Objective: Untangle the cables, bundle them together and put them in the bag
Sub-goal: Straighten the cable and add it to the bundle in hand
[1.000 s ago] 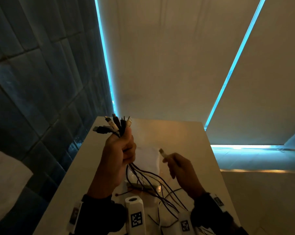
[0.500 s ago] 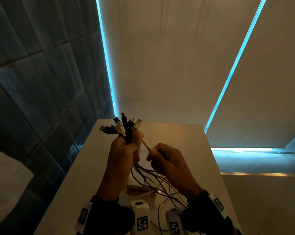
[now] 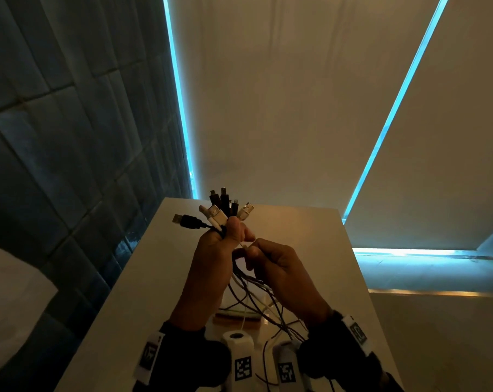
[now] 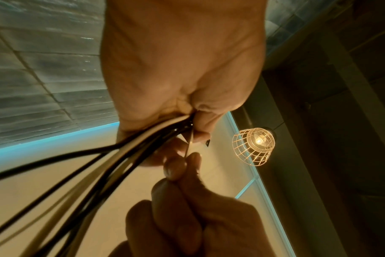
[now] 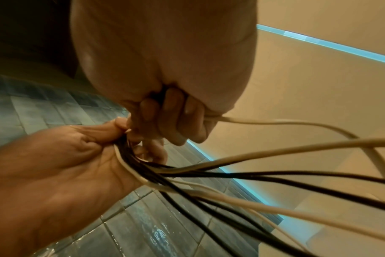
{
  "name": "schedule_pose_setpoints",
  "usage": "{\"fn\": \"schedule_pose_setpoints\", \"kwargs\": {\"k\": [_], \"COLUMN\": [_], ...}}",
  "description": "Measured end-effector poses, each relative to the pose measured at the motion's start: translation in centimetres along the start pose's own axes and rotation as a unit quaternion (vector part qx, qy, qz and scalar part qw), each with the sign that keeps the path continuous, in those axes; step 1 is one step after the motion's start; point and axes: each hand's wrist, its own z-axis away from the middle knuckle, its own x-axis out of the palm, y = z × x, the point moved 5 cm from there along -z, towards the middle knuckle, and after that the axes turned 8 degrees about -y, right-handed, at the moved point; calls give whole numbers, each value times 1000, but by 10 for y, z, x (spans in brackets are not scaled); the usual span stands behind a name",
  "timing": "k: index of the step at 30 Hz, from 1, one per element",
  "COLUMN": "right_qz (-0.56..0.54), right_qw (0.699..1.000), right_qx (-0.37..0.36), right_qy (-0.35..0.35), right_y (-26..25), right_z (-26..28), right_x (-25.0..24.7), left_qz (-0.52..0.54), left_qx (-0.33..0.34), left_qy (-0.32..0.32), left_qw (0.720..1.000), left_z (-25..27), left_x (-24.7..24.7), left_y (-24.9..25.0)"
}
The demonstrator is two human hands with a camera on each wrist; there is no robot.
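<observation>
Above the table (image 3: 143, 278), at 12 o'clock: left hand (image 3: 211, 261) is clenching the cables (image 3: 248, 290) below their plugs; right hand (image 3: 279, 267) is pinching one white cable. Light, limp, likely snagging; best gripped near plugs.

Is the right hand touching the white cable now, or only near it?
Touching. In the right wrist view the fingers of the right hand curl round the white cable, which leaves the fist directly; the head view agrees.
</observation>
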Motion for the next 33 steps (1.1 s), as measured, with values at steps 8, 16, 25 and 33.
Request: {"fn": "schedule_pose_setpoints", "kwargs": {"k": [8,16,25,33], "right_qz": [86,155,200,-55], "right_qw": [995,983,967,959], "right_qx": [40,93,158,195], "right_qy": [9,22,28,198], "right_y": [56,100,141,93], "right_z": [15,31,42,36], "right_x": [2,0,-2,-38], "left_qz": [199,203,210,74], "left_qx": [16,11,2,-113], "left_qy": [24,14,19,-28], "left_qw": [980,979,978,991], "left_z": [-2,1,3,8], "left_x": [-10,-17,-24,-17], "left_y": [15,13,19,3]}}
